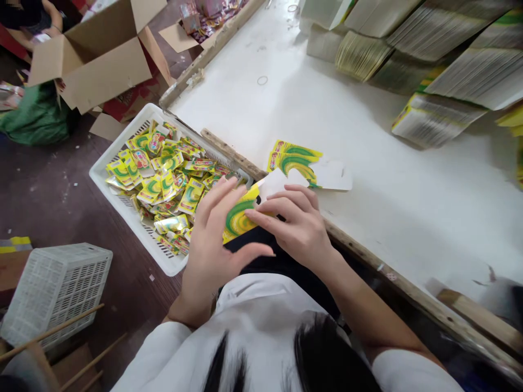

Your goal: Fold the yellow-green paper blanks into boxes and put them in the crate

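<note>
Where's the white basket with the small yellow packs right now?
In the head view, the white basket is on the left, beside the wooden edge of the white table, just beyond the left hand.

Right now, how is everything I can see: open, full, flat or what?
Yellow carton: white flaps out
Left hand: thumb spread
Right hand: fingers bent, on the yellow carton
White basket: filled with packets
Cardboard box: open
Loose cartons: flat, overlapping
Card stacks: in rows
Slatted crate: apart from the basket
</note>
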